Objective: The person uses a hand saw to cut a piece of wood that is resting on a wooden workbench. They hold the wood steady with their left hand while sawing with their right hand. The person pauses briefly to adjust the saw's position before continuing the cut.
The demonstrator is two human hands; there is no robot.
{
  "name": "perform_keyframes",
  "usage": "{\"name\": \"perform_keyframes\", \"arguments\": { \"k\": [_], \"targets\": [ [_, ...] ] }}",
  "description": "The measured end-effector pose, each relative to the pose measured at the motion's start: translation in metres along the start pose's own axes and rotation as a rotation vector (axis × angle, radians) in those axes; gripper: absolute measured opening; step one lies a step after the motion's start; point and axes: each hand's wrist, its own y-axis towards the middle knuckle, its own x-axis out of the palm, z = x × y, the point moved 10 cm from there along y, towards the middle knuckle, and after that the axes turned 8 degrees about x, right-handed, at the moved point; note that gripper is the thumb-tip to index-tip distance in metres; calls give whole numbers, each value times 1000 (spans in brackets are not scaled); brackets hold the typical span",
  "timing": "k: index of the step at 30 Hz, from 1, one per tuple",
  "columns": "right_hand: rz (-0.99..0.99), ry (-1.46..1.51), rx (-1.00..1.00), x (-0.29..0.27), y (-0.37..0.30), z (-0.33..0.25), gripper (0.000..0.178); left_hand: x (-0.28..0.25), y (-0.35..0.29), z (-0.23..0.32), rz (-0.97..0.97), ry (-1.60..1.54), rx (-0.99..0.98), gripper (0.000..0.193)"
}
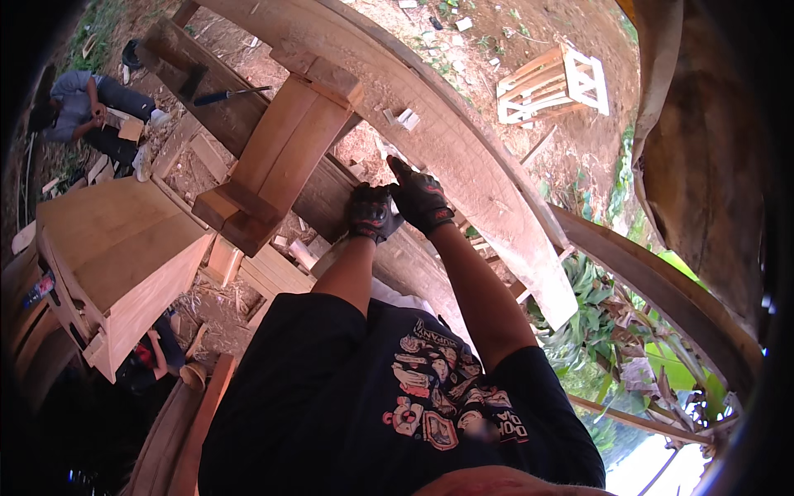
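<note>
Both my hands wear black gloves and meet in front of my chest, above a long weathered plank. My left hand (372, 213) has its fingers curled in and touches the side of my right hand; what they hold, if anything, is hidden. On my right hand (420, 198) the index finger stretches out toward the far side, and the other fingers are partly hidden. Just left of my hands, a brown wooden assembly (289, 136) with a raised block at each end lies across the dark plank (327, 186). Beyond them runs a wide pale board (463, 140) with small wood offcuts (405, 118) on it.
A tool with a blue handle (215, 97) rests on the dark plank. At left stands a large wooden box-like piece (124, 240). A person (91, 107) sits at the far left, and another is partly visible lower down. A slatted wooden frame (554, 87) lies on the ground.
</note>
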Motion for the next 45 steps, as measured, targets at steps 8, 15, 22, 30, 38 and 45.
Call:
{"name": "perform_keyframes", "arguments": {
  "k": [8,15,22,30,38,45],
  "targets": [
    [87,61,-59,-62,-70,-22,56,-13,-6,3,5,-37,-25,59],
    [247,42,-187,-131,-209,-24,63,-7,-4,4,-19,-21,-34,70],
    [222,-136,-30,-163,-290,-19,66,-20,-11,8,205,51,23,57],
    [350,-140,-57,-184,-319,-16,47,-12,-7,7,128,40,36,62],
    [349,-125,-38,-186,-318,-9,40,-10,-9,7,124,55,15,69],
    [337,-76,6,-187,-320,-13,44,-13,-7,8,69,21,11,68]
  ]
}}
